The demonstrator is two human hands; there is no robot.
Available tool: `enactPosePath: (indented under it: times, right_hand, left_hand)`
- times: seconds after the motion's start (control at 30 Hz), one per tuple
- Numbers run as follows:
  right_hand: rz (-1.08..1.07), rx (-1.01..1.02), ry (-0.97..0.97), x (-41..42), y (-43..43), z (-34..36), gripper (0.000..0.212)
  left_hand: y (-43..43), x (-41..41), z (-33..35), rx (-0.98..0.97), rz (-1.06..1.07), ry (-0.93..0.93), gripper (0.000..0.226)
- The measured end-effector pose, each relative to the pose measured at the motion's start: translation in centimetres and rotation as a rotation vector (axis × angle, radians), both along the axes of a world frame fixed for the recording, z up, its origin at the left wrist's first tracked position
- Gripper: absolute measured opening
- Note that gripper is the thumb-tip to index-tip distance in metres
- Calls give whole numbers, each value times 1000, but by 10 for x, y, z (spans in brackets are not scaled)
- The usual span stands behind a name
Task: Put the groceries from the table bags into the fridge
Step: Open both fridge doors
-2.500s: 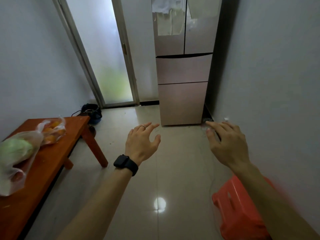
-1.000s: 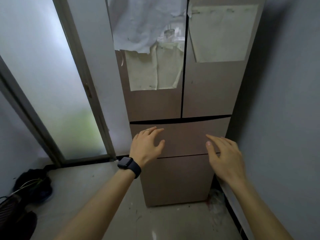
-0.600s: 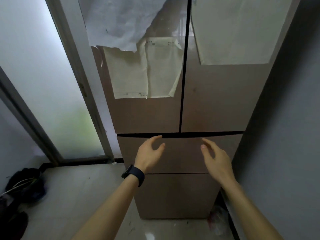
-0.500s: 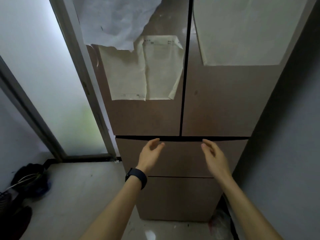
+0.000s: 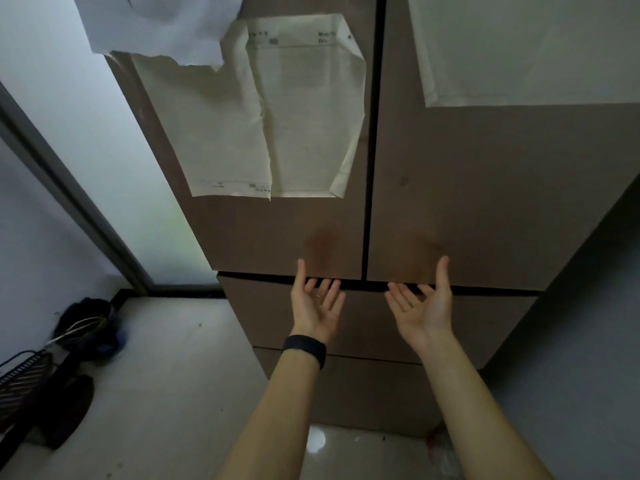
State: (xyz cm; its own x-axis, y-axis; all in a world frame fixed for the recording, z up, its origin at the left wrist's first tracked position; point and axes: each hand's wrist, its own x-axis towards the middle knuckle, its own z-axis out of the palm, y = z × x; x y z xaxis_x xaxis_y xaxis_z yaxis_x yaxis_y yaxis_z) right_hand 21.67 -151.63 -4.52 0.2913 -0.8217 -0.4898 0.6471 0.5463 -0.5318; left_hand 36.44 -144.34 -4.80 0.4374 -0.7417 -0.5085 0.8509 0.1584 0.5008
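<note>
Left hand [image 5: 317,304], right hand [image 5: 421,308], palms up, fingers loosely spread, tips at gap under upper fridge [image 5: 485,202] doors

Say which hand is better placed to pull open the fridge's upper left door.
Left. The left hand is palm up with fingertips at the gap under the upper left door; the right hand sits under the upper right door.

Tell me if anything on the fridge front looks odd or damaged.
The cream sheet on the left door is creased down its middle with its right corners folded over, and the white sheet overlapping it hangs crumpled with a ragged lower edge. Nothing else stands out.
</note>
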Motion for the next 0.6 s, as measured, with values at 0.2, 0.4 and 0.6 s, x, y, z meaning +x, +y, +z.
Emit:
enactPosePath:
  times: [0.2, 0.4, 0.6]
  right_hand:
    - [-53, 62, -142, 19, -9, 0, 118]
    - [-112, 88, -246, 44, -10, -3, 119]
    - [-199, 42, -240, 46, -13, -6, 91]
  left_hand:
    - [-21, 3, 1, -99, 72, 116, 109]
    - [-40, -4, -5, -187, 75, 191, 100]
    - [-41, 2, -11, -173, -18, 59, 99]
